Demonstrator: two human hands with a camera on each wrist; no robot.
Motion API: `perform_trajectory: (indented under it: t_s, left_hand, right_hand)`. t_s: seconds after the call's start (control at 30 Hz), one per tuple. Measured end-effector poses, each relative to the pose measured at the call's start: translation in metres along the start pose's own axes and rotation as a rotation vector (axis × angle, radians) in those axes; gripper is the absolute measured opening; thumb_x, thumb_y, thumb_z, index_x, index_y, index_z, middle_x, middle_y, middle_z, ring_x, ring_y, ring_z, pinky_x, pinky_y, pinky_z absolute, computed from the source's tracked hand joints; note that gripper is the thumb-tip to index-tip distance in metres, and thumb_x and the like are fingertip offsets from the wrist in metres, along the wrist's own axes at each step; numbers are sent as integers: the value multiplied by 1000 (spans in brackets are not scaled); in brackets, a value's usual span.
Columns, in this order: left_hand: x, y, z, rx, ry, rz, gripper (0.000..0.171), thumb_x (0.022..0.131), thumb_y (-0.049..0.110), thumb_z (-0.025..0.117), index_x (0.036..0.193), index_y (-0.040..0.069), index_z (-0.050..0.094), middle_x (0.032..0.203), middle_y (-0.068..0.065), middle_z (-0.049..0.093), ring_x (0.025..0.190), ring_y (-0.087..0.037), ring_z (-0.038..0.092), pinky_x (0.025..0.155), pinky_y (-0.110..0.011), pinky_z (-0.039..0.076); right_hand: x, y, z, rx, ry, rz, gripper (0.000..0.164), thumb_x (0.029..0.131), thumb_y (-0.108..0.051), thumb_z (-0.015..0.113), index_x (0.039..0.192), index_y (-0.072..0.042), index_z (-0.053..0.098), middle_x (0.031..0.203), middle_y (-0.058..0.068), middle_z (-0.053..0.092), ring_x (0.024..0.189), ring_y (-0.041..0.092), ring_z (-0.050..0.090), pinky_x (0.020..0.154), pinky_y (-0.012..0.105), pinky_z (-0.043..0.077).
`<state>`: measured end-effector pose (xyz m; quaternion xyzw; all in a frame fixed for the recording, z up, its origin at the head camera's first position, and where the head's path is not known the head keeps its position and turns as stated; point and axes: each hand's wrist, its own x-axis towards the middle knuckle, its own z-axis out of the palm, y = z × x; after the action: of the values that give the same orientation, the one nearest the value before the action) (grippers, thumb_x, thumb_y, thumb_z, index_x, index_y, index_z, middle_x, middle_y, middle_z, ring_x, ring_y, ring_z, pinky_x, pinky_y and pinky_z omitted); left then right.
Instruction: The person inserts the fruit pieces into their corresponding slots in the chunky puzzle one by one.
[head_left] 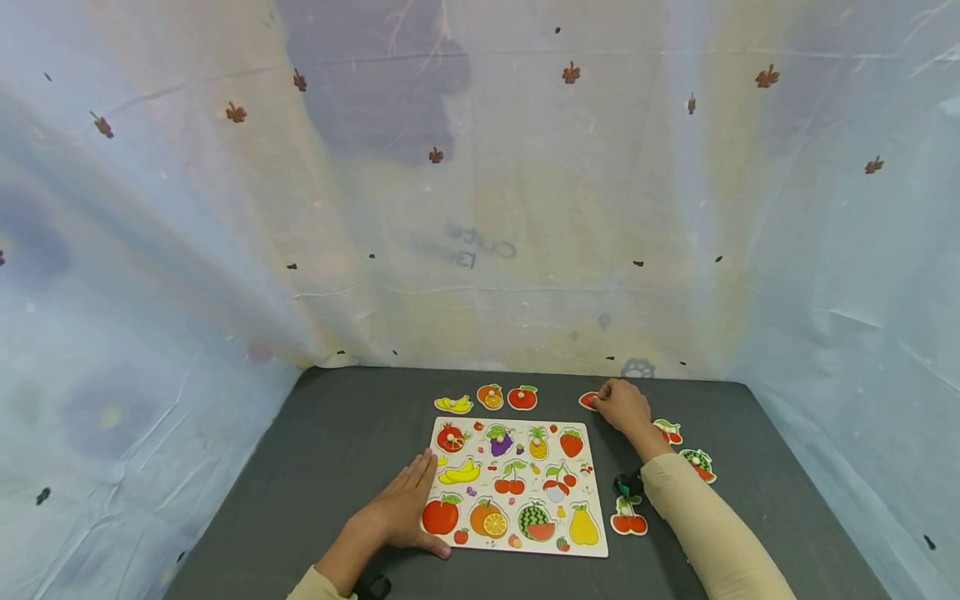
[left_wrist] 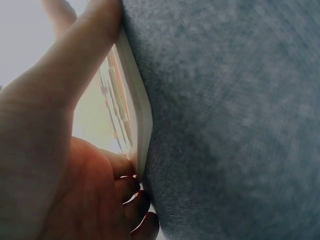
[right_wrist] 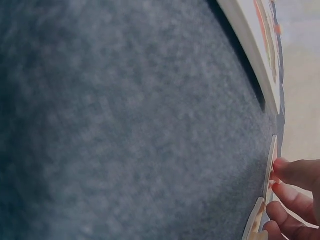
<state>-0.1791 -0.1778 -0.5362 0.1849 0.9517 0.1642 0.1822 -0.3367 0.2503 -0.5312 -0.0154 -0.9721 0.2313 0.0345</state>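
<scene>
A white fruit puzzle board (head_left: 600,546) lies flat on the dark table, printed with fruit pictures. My left hand (head_left: 401,508) rests along the board's left edge, its fingers extended and the thumb near the lower corner. The left wrist view shows that hand's fingers (left_wrist: 131,190) against the board's side. Beyond the board's far right corner, my right hand (head_left: 626,407) pinches a red fruit piece (head_left: 588,401), partly hidden by the fingertips. In the right wrist view, thumb and forefinger are on the piece (right_wrist: 268,167), which stays at the table surface.
Beyond the board lie a banana piece (head_left: 454,405), an orange piece (head_left: 490,397) and a round red fruit piece (head_left: 522,397). Around the right forearm are a cherry piece (head_left: 628,522), another red fruit piece (head_left: 669,432) and a watermelon piece (head_left: 699,465). A patterned curtain (head_left: 480,325) hangs behind the table.
</scene>
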Motion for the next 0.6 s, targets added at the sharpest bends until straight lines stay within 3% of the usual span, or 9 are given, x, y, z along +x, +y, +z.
perform_trajectory:
  t_s: [0.4,0.6]
  left_hand:
    - [1,0,0,-6,0,-12,148,67,72,93,169,-3,16,178,-21,14,164,-39,16,131,-57,21]
    - [1,1,0,-22,0,-16,149,66,71,93,170,-3,16,178,-21,13,164,-40,15,131,-58,21]
  right_hand:
    - [-3,1,0,51,21,-45,21,100,-26,77,102,-6,71,95,10,67,83,28,62,80,53,52]
    - [-11,-3,-4,88,10,-68,20,100,-24,78,102,-5,72,94,8,70,79,24,63,76,49,53]
